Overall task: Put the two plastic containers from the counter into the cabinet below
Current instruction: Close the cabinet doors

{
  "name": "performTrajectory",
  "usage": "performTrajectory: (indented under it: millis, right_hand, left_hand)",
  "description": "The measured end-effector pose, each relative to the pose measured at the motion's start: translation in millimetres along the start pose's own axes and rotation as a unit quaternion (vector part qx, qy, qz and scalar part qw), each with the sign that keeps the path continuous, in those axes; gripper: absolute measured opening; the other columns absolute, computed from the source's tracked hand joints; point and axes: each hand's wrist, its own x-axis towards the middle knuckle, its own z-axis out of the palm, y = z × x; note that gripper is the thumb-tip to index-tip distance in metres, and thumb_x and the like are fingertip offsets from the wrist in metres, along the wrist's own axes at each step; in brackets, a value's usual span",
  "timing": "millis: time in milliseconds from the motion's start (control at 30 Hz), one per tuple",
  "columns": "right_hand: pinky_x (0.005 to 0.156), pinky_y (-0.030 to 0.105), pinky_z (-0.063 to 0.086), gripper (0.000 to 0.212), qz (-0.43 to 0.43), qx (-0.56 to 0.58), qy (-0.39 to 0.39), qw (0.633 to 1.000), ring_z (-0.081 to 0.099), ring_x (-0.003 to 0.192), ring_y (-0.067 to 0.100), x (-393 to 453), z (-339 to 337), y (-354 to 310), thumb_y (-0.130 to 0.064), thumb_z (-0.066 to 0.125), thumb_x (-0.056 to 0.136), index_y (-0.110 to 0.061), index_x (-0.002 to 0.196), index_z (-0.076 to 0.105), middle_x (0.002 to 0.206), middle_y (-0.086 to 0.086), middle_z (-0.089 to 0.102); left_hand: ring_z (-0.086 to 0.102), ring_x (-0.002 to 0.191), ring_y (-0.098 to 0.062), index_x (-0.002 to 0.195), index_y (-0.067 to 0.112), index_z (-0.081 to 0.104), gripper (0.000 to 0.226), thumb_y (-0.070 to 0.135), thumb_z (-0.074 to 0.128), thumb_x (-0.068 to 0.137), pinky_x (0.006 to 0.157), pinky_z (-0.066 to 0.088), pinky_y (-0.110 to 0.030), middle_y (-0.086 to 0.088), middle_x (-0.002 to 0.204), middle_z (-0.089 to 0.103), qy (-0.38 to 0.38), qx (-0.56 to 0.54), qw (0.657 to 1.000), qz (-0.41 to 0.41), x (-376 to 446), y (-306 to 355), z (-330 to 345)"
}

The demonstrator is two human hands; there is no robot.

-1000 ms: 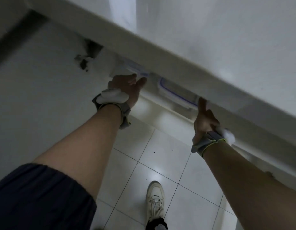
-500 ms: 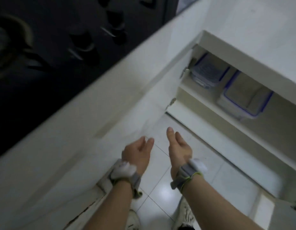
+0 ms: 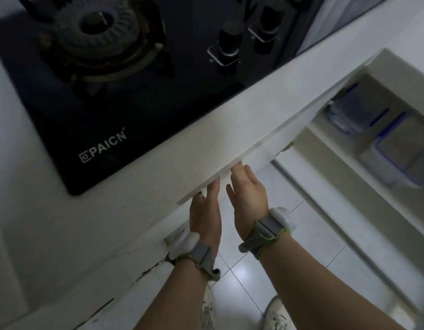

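Note:
Two clear plastic containers with blue-trimmed lids sit side by side on the shelf of the open cabinet [image 3: 330, 148] at the right: a smaller one [image 3: 353, 110] further back and a larger one [image 3: 401, 153] nearer the front. My left hand [image 3: 205, 210] and my right hand [image 3: 248, 194] are both empty, fingers extended, close together below the counter edge. Their fingertips reach the top edge of the open white cabinet door [image 3: 249, 151], which stands edge-on to me. Both wrists carry grey straps.
A black gas hob [image 3: 125, 91] with a burner and two knobs lies in the white counter [image 3: 111, 210] at the left. White floor tiles [image 3: 308, 253] and my white shoes [image 3: 275, 317] show below. The counter front has cracks at the lower left.
My hands left the containers on the cabinet shelf and drew back and left to the door's edge. My view rose from under the counter to above it, bringing the hob into sight.

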Motion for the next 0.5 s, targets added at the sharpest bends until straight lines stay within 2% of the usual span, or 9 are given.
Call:
performTrajectory:
  millis: [33, 67, 133, 233, 300, 333, 367, 433, 500]
  right_hand:
    - [0.090, 0.031, 0.056, 0.052, -0.006, -0.003, -0.010, 1.000, 0.071, 0.090, 0.007, 3, -2, -1, -0.040, 0.072, 0.084, 0.001, 0.114, 0.059, 0.095, -0.003, 0.076]
    - [0.076, 0.022, 0.056, 0.041, -0.006, 0.005, -0.018, 1.000, 0.068, 0.069, -0.002, 7, -6, 1, -0.033, 0.072, 0.085, 0.000, 0.108, 0.062, 0.076, -0.010, 0.072]
    - [0.059, 0.011, 0.051, 0.030, -0.014, 0.008, -0.037, 0.999, 0.061, 0.054, -0.006, 13, -8, 1, -0.025, 0.070, 0.085, -0.001, 0.103, 0.066, 0.063, -0.016, 0.067]
    - [0.045, 0.009, 0.040, 0.023, -0.027, 0.017, -0.059, 0.998, 0.048, 0.040, 0.001, 11, -11, -4, -0.021, 0.073, 0.084, -0.009, 0.074, 0.056, 0.047, -0.017, 0.054]
    - [0.045, 0.011, 0.039, 0.030, -0.032, 0.020, -0.061, 0.997, 0.046, 0.039, 0.000, 5, -23, -4, -0.022, 0.076, 0.084, -0.020, 0.068, 0.051, 0.043, -0.019, 0.051]
    - [0.049, 0.014, 0.042, 0.026, -0.028, 0.017, -0.059, 0.998, 0.051, 0.045, 0.002, -1, -27, -2, -0.025, 0.077, 0.083, -0.020, 0.070, 0.055, 0.047, -0.018, 0.055]
    - [0.055, 0.020, 0.048, 0.021, -0.030, 0.018, -0.051, 0.998, 0.057, 0.054, 0.005, -6, -32, 2, -0.029, 0.078, 0.081, -0.017, 0.076, 0.062, 0.056, -0.016, 0.063]
    - [0.070, 0.031, 0.057, 0.032, -0.016, 0.037, -0.034, 0.999, 0.065, 0.072, 0.011, -25, -51, 5, -0.036, 0.080, 0.077, -0.010, 0.091, 0.068, 0.077, -0.004, 0.075]
    - [0.064, 0.026, 0.050, 0.034, -0.002, 0.036, -0.017, 0.999, 0.056, 0.062, 0.008, -37, -73, 12, -0.036, 0.078, 0.078, -0.009, 0.080, 0.058, 0.064, -0.008, 0.064]
  left_hand:
    - [0.046, 0.134, -0.017, 0.129, 0.029, 0.057, 0.081, 0.073, 0.055, 0.061, 0.116, 0.033, -0.045, 0.009, 0.142, 0.054, 0.001, -0.011, 1.000, -0.002, 0, 0, 0]
    - [0.047, 0.134, -0.016, 0.119, 0.028, 0.060, 0.066, 0.069, 0.055, 0.067, 0.116, 0.033, -0.044, 0.012, 0.139, 0.054, 0.003, -0.016, 1.000, -0.003, 0, -3, 1]
    - [0.046, 0.131, -0.014, 0.111, 0.034, 0.055, 0.034, 0.056, 0.051, 0.085, 0.117, 0.032, -0.042, 0.010, 0.135, 0.053, 0.011, -0.030, 0.999, 0.010, 0, -5, 2]
    - [0.055, 0.118, -0.006, 0.103, 0.032, 0.064, 0.023, 0.047, 0.052, 0.091, 0.115, 0.034, -0.035, 0.017, 0.115, 0.065, 0.016, -0.067, 0.997, 0.020, 1, -5, 4]
    - [0.060, 0.114, -0.004, 0.101, 0.032, 0.069, 0.022, 0.046, 0.056, 0.089, 0.112, 0.037, -0.032, 0.024, 0.101, 0.072, 0.018, -0.081, 0.996, 0.019, -9, -8, 10]
    - [0.061, 0.112, -0.003, 0.104, 0.031, 0.069, 0.024, 0.045, 0.056, 0.089, 0.110, 0.038, -0.031, 0.023, 0.100, 0.073, 0.012, -0.081, 0.996, 0.020, -15, -11, 12]
    - [0.065, 0.106, -0.001, 0.104, 0.031, 0.069, 0.024, 0.044, 0.055, 0.091, 0.106, 0.041, -0.029, 0.020, 0.097, 0.075, 0.004, -0.079, 0.997, 0.022, -25, -13, 14]
    - [0.070, 0.088, 0.003, 0.100, 0.028, 0.069, 0.021, 0.039, 0.052, 0.094, 0.091, 0.047, -0.022, 0.018, 0.088, 0.077, -0.013, -0.070, 0.997, 0.015, -54, -22, 21]
    - [0.069, 0.093, 0.002, 0.097, 0.025, 0.070, 0.020, 0.035, 0.053, 0.094, 0.086, 0.050, -0.019, 0.016, 0.091, 0.077, -0.031, -0.059, 0.998, -0.005, -73, -39, 26]
